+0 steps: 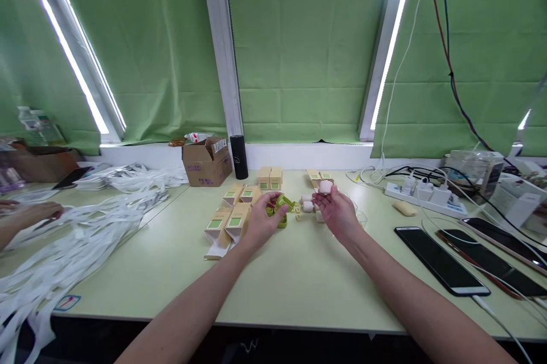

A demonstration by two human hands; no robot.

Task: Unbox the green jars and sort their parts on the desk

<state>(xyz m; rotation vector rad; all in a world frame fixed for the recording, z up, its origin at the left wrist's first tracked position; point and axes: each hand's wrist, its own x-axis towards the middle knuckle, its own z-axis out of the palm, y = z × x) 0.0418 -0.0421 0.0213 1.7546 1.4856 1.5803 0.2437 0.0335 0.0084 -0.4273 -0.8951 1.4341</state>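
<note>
My left hand (265, 219) pinches a small olive-green open piece (284, 201), shaped like a little tray or frame. More green pieces (282, 221) lie on the table right under it. Between the thumb and fingers of my right hand (337, 211) is a small pale pink rounded block (325, 187). Similar pinkish-white blocks (307, 205) sit on the table beside that hand. Tiny yellow pieces (298, 210) lie between my two hands. To the left of my left hand stand several beige boxes (219, 223) with green windows and some open flaps.
White strips (85, 238) cover the left side, where another person's hand (40, 214) works. A cardboard box (207, 162) and a black cylinder (239, 157) stand at the back. Phones (440, 261), a power strip (425, 199) and cables lie at the right.
</note>
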